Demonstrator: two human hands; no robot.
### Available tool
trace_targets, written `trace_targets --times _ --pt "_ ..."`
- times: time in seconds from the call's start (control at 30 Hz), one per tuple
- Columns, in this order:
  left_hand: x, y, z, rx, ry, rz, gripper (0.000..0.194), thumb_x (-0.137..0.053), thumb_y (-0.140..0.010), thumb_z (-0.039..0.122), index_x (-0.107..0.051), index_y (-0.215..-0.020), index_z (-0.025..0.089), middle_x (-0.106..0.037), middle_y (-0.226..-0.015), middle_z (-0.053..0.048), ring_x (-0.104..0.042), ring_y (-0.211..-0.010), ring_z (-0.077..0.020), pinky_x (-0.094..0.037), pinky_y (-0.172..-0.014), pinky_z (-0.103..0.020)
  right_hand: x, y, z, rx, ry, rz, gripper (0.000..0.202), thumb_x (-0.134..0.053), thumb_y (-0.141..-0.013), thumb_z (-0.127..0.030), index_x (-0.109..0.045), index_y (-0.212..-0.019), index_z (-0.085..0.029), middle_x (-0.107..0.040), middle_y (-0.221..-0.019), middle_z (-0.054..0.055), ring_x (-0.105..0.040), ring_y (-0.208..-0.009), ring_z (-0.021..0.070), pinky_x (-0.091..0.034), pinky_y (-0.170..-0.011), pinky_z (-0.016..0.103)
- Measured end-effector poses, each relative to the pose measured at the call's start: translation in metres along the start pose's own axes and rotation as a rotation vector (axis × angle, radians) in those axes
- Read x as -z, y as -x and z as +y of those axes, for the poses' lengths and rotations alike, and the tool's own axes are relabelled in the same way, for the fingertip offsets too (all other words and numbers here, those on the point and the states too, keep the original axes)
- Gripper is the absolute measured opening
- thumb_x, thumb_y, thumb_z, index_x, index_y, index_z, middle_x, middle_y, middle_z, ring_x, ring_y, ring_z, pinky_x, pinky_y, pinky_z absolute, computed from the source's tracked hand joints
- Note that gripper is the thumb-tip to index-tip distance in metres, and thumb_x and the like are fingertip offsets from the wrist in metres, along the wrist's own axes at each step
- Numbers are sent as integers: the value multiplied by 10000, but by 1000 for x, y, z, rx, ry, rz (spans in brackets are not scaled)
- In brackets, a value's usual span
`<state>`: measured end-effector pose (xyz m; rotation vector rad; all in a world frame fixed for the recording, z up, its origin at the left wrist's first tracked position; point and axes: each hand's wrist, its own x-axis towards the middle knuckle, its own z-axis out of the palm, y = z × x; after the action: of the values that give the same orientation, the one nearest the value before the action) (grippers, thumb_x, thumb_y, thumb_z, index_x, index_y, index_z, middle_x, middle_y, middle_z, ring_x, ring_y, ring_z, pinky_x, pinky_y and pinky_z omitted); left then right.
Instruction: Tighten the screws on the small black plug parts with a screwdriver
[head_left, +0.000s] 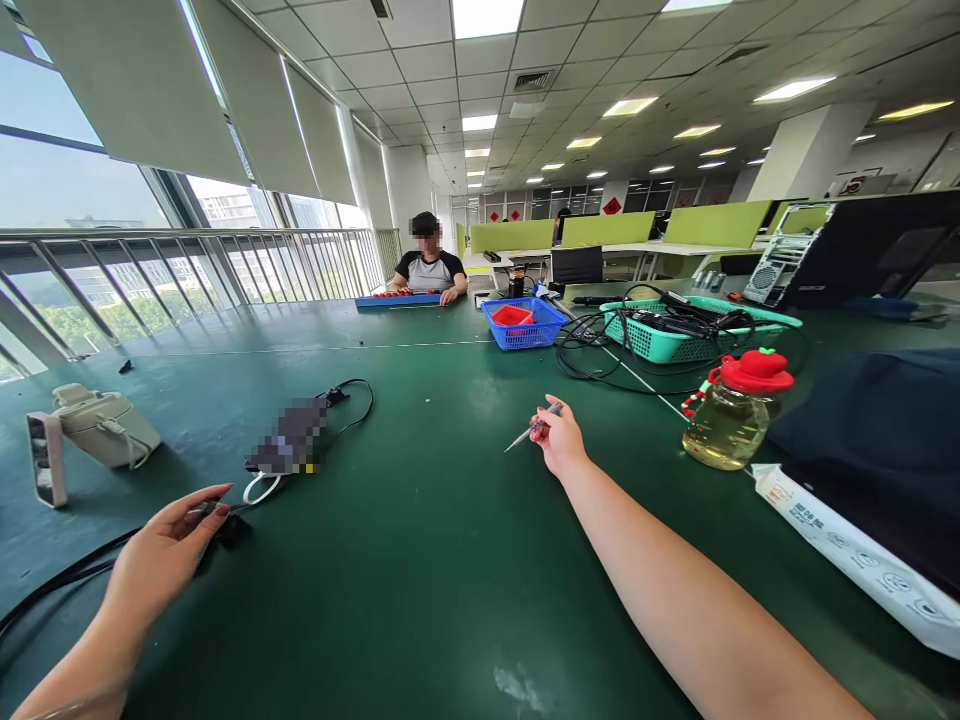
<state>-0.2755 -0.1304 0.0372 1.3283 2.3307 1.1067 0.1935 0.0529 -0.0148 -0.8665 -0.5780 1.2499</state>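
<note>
Closest, on the camera's side of the dark, flat, rectangular device [289, 438], the left hand [161, 550] bends narrow-set fingers over black cables [71, 572]; whether it grips anything, I cannot tell. Right of the device, the right hand [561, 440] pinches a slim grey pointed tool [523, 438], its tip slanting leftward, cameraward.

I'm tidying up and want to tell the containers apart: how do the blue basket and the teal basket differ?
Color: the blue basket is deep blue, the teal basket blue-green.
Size: the blue basket looks smaller; the teal basket is longer.
Contents: the blue basket holds a red item, while the teal basket is heaped with black cables, some over its rim.
Both have perforated sides and stand on the green table.
</note>
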Motion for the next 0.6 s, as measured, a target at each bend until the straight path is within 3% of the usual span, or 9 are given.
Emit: trace_targets --times 0.13,0.27,0.43,0.53,0.6 --pt "-5 -3 -13 50 178 0 906 -671 -484 722 -605 -1237 223 -726 -946 -69 -659 -938 -239 -513 -669 -267 0 1 0 8 27 -11 471 -737 -618 -227 -518 -1032 -276 -540 -581 -88 -461 -438 81 -388 -439 206" --pt "-4 -3 -19 13 254 18 854 -650 -533 725 -611 -1208 202 -713 -1002 -81 -655 -958 -236 -529 -740 -287 -1 1 0 11 29 -15 465 -736 -615 -236 -520 -1024 -275 -542 -579 -88 -458 -435 79 -387 -437 206" --pt "-3 2 -21 -77 8 105 531 -511 -734 530 -655 -1121 196 -700 -872 -53 -630 -760 -194 -462 -589 -250 -1 3 0 14 30 -13 476 -717 -607 -199 -518 -1035 -267 -552 -574 -84 -468 -449 85 -383 -432 202" --pt "-4 4 -19 -99 -195 144 465 -430 -813 450 -652 -1151 219 -681 -817 -34 -579 -642 -167 -384 -516 -235 -1 4 -1 18 42 -18 471 -711 -615 -199 -520 -1040 -268 -549 -567 -86 -466 -444 86 -381 -431 202" --pt "-4 5 -17 -94 -262 140 464 -439 -823 491 -656 -1131 219 -672 -779 -29 -571 -614 -169 -380 -509 -239 -1 5 -1 19 50 -23 468 -714 -618 -203 -521 -1040 -273 -549 -571 -87 -466 -439 85 -380 -431 204"
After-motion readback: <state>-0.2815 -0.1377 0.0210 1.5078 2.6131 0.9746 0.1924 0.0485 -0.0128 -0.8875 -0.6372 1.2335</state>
